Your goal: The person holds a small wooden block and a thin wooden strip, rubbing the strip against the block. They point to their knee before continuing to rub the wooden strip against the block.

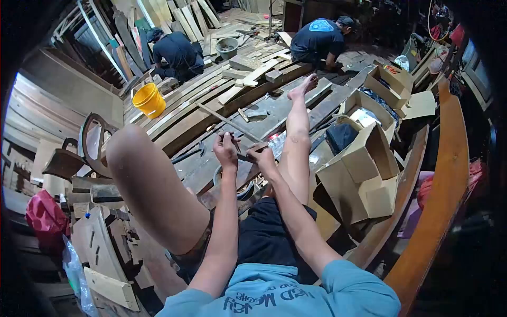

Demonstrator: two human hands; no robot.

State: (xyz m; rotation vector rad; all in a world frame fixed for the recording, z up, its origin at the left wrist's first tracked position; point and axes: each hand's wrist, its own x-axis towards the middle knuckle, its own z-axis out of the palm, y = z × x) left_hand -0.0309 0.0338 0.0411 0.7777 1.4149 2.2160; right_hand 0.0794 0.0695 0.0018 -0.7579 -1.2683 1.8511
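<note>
Both my hands are raised over my lap, close together. My left hand [226, 151] has its fingers pinched round something small and dark that I cannot make out. Just to its right, my right hand [261, 157] grips a small brown wooden piece [257, 148] between thumb and fingers. A dark flat strip spans the gap between the hands. Beyond them a long thin wooden stick [228, 122] lies slantwise. Under my hands, partly hidden by my forearms, is a round container [245, 193] with small bits in it.
My bare legs stretch either side. A yellow bucket [149, 100] stands at upper left, open cardboard boxes [364, 174] at right, a curved wooden plank [443, 211] beyond. Two people [178, 55] [318, 42] crouch among planks, near a grey bucket [227, 48].
</note>
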